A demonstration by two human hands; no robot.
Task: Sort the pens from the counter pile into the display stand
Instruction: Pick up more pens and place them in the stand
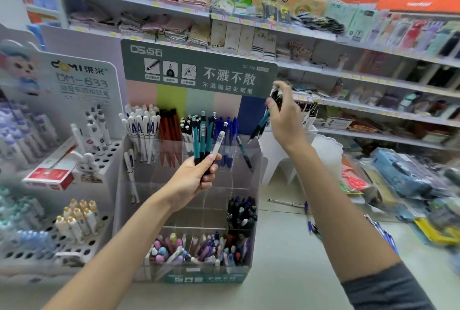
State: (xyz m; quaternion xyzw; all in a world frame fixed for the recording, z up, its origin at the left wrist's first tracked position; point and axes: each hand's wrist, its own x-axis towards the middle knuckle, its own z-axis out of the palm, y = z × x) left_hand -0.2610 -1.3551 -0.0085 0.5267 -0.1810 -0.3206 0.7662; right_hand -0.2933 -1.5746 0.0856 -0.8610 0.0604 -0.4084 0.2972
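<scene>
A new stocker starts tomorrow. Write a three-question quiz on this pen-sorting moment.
1. True or false: the left hand holds nothing.
2. The bundle in the left hand's grip is mostly: A red pens, B teal pens, C yellow pens.
3. Which hand grips dark pens up beside the top of the display stand?

Key: 1 false; 2 B; 3 the right hand.
</scene>
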